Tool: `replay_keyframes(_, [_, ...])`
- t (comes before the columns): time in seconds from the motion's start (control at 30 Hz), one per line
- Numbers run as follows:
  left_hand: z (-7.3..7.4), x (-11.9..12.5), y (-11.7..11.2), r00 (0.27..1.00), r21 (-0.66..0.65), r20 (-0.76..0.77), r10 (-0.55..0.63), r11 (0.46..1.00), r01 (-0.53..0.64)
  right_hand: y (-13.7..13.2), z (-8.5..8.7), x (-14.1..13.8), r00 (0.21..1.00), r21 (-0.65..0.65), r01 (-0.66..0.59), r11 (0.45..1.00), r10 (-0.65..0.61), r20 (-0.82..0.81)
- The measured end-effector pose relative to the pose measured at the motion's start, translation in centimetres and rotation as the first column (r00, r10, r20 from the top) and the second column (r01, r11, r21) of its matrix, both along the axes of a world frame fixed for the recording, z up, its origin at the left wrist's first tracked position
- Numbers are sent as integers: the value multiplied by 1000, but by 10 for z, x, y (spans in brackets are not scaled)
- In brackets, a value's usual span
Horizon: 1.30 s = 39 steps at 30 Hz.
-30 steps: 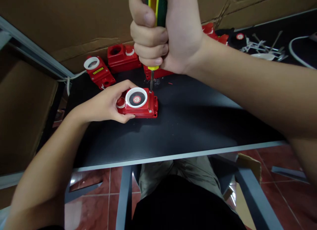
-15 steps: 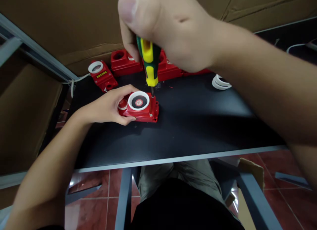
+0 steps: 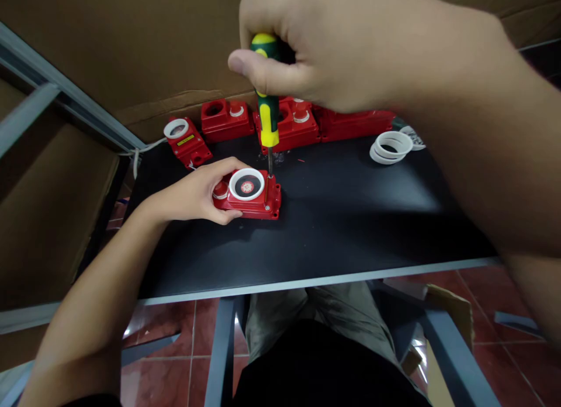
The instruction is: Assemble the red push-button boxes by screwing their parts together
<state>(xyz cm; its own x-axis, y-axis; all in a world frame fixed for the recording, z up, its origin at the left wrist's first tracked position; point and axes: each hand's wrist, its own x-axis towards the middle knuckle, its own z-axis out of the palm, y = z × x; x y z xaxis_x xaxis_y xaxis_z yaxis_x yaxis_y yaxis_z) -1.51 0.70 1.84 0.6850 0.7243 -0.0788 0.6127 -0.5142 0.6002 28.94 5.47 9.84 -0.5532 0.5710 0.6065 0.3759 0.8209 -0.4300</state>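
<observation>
With our left hand (image 3: 204, 190) we clasp the left end of a red housing (image 3: 258, 207), thumb along its near side and fingers round the far one, spread about as wide as the body. Our right hand (image 3: 324, 50) is closed round the green-and-yellow handle of a screwdriver (image 3: 269, 129), its shaft near upright and its tip at the far right corner screw (whether it is seated, we cannot tell). The housing lies flat on the black tabletop (image 3: 333, 231), well back from the pale front edge (image 3: 307, 283). Behind stands a row of red housings (image 3: 225, 125); to the right, with room between, sit white rings (image 3: 376, 154).
</observation>
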Motion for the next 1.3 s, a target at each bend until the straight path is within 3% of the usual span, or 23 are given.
replay_keyframes(0.23, [-3, -1, 2, 999, -2, 33, -26, 1000, 26, 6, -7, -2, 994, 21, 104, 994, -104, -15])
replay_keyframes(0.47, [-2, 0, 1, 999, -19, 41, -23, 1000, 24, -1, 6, 3, 993, 99, -62, 993, 51, 109])
replay_keyframes(0.67, [-2, 0, 1, 998, -36, 57, -29, 999, 31, -13, 15, 11, 975, 125, -94, 988, 66, 212])
replay_keyframes(0.77, [-3, 0, 1, 999, -38, 47, -26, 999, 28, -12, 22, 20, 926, 92, -158, 983, 115, 360])
replay_keyframes(0.9, [-5, -2, 1, 999, -33, 34, -25, 999, 26, -14, 30, 31, 860, 48, -153, 987, 109, 499])
replay_keyframes(1.1, [-6, -4, 1, 999, -27, 30, -30, 999, 31, -13, 25, 39, 873, 147, -199, 969, 107, 476])
replay_keyframes(1.3, [-6, -4, 2, 999, -17, 26, -38, 999, 39, -4, 25, 39, 873, 9, -269, 963, 239, 426])
